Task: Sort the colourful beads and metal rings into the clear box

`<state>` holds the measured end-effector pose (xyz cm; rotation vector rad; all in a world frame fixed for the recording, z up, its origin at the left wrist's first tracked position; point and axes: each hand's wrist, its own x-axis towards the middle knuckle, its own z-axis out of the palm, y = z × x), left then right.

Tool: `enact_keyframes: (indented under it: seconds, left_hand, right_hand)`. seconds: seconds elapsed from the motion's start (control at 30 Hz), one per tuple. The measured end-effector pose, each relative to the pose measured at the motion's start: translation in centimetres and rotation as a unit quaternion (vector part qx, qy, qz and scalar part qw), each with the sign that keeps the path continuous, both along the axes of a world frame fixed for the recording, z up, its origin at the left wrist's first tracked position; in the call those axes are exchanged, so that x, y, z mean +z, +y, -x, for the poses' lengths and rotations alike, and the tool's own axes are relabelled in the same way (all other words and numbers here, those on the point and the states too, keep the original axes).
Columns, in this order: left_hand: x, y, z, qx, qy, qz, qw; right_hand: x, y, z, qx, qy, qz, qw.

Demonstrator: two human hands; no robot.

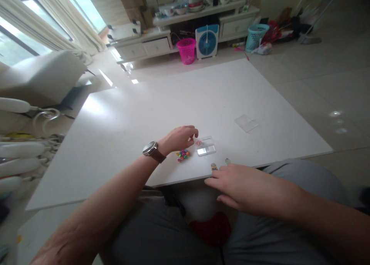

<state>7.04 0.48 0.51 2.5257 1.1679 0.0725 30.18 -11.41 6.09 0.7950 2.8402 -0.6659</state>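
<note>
My left hand (179,138), with a watch (150,148) on its wrist, hovers at the left side of a small clear plastic box (206,145). Its fingers are curled towards the thumb, and anything between them is too small to make out. Pinkish-white small pieces (199,143) lie in one of the box's compartments. Just below that hand is a little pile of shiny multicoloured pieces (182,155). My right hand (241,183) rests at the table's near edge, fingers stretched out and holding nothing visible. By its fingertips lie a small yellow-and-blue figure (214,166) and a small pale piece (227,161).
A clear plastic lid (246,123) lies farther right on the white table (162,103). Beyond the table stand a pink basket (186,51), a blue fan (207,41) and a low cabinet (157,46) bearing dishes. Chairs (21,155) line the left side.
</note>
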Motion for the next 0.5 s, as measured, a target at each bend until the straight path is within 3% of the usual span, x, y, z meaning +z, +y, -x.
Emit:
enact_keyframes:
  seconds: [0.3,0.5]
  left_hand:
    - [0.8,1.4,6.5,0.121,0.011,0.046,0.991]
    - [0.4,1.5,8.1,0.146,0.066,0.071,0.984]
  right_hand:
    - [0.0,0.1,0.0,0.002,-0.004,0.004,1.0]
    - [-0.4,0.6,0.0,-0.003,-0.019,0.006,1.0]
